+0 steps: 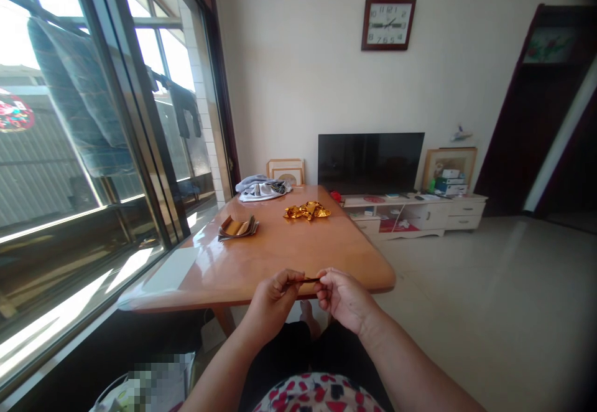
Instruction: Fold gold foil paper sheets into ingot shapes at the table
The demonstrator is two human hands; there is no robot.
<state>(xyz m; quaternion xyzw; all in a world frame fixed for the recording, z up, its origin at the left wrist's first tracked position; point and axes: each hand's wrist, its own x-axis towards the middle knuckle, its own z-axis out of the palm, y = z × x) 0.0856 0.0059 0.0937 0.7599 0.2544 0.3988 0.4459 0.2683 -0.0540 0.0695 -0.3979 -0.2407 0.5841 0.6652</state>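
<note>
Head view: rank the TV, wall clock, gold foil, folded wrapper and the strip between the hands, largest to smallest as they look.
1. Black TV
2. Wall clock
3. Gold foil and folded wrapper: they look alike, so I can't rank them
4. Dark strip: smallest, though nearest the camera

Table edge just ahead of hands, window glass left

Thin dark strip: partly hidden, too small to ID.
</note>
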